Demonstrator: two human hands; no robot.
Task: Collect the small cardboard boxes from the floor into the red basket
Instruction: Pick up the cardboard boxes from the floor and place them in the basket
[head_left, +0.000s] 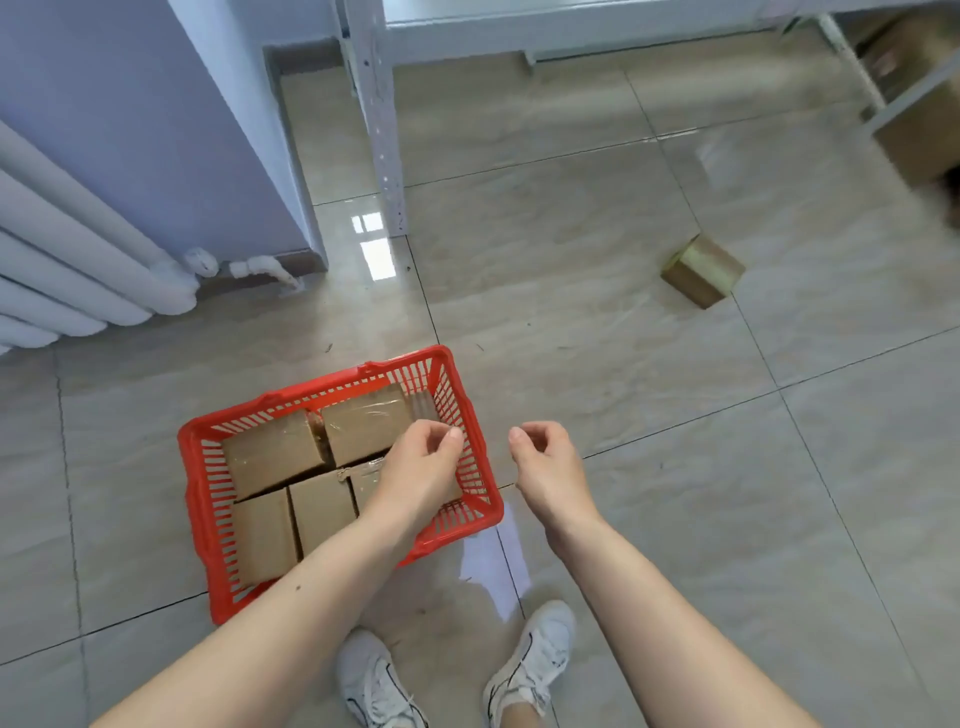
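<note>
A red plastic basket (197, 467) stands on the tiled floor in front of my feet, packed with several small taped cardboard boxes (275, 452). My left hand (421, 467) hovers over the basket's right side, fingers loosely curled, holding nothing. Just right of the basket rim, my right hand (545, 467) hangs over bare floor, fingers also loosely curled and empty. One small cardboard box (702, 270) lies alone on the floor, far ahead and to the right.
A white radiator (67, 249) runs along the left wall. A white metal shelf leg (384, 130) stands ahead. Larger cardboard boxes (919, 140) sit under a rack at the far right. My white sneakers (530, 665) are at the bottom.
</note>
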